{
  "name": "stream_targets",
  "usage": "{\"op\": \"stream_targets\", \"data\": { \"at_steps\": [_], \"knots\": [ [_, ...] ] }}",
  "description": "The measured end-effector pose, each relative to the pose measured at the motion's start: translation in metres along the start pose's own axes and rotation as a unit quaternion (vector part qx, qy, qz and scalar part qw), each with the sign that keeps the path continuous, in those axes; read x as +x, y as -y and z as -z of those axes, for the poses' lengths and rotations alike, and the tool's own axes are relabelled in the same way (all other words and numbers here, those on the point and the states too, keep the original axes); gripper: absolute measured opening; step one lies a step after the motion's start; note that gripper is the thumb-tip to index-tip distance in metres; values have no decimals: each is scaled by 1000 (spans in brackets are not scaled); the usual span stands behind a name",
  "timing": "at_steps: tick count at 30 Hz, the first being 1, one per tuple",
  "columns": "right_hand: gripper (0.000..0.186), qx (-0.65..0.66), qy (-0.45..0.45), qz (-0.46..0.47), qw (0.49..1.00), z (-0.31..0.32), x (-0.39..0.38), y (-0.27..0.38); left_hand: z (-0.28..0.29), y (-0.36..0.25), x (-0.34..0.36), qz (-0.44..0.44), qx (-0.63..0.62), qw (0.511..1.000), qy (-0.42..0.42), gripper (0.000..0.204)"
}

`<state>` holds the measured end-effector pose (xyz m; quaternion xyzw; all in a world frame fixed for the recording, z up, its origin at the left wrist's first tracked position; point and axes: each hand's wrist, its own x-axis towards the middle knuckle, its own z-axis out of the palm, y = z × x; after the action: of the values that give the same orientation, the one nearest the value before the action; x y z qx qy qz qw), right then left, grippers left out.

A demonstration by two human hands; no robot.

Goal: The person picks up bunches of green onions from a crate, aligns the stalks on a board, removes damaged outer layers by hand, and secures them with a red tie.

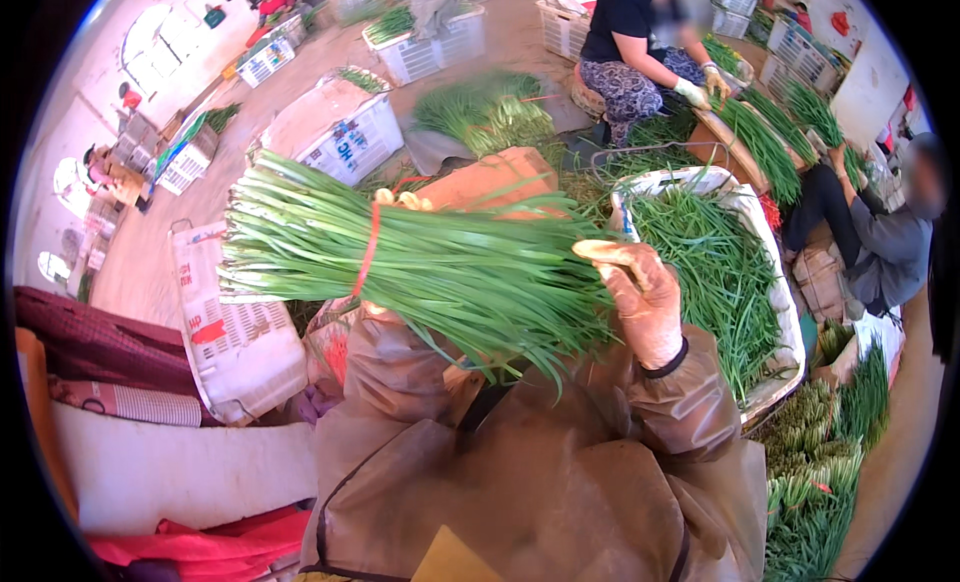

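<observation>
A thick bunch of garlic chives (440,247) lies crosswise in front of me, pale stem ends to the left, green leaf tips to the right. A red band (370,248) circles it nearer the stems. My left hand (403,199) grips the bunch from beneath; only fingertips show over its top edge, and the palm is hidden. At the leaf tips is my right hand (645,302), in a stained pale glove, its index finger stretched along the top and its thumb below, closed around the leaf ends.
A white crate (790,327) of loose green leaves stands right of me, with stacked chive bunches (810,452) beyond. At left lies a white crate (245,332). A cardboard piece (510,177) lies ahead. Two people (640,52) work at far right near chives on boards.
</observation>
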<state>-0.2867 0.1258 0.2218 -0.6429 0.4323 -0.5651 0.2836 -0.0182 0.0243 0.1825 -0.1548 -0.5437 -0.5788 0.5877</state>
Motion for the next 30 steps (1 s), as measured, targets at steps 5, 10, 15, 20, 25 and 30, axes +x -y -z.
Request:
{"op": "stream_targets", "data": {
  "at_steps": [5,10,15,20,25,30],
  "knots": [
    [52,-112,90,100,985,-30,17,35,-4,4,-35,50,-60,988,-137,91],
    [61,-233,182,116,948,-58,27,38,-44,-9,-10,-19,-24,1000,-5,88],
    [13,-366,126,223,894,-48,32,39,-38,-21,-41,66,55,995,-53,93],
    [17,-396,-2,292,871,-5,31,32,-17,-12,-99,99,87,968,-216,88],
    [53,-276,170,100,941,5,23,-14,-61,-11,-53,250,164,890,-345,70],
    [86,-98,77,36,992,-63,4,-19,-101,29,-9,265,461,779,-332,79]
  ]
}}
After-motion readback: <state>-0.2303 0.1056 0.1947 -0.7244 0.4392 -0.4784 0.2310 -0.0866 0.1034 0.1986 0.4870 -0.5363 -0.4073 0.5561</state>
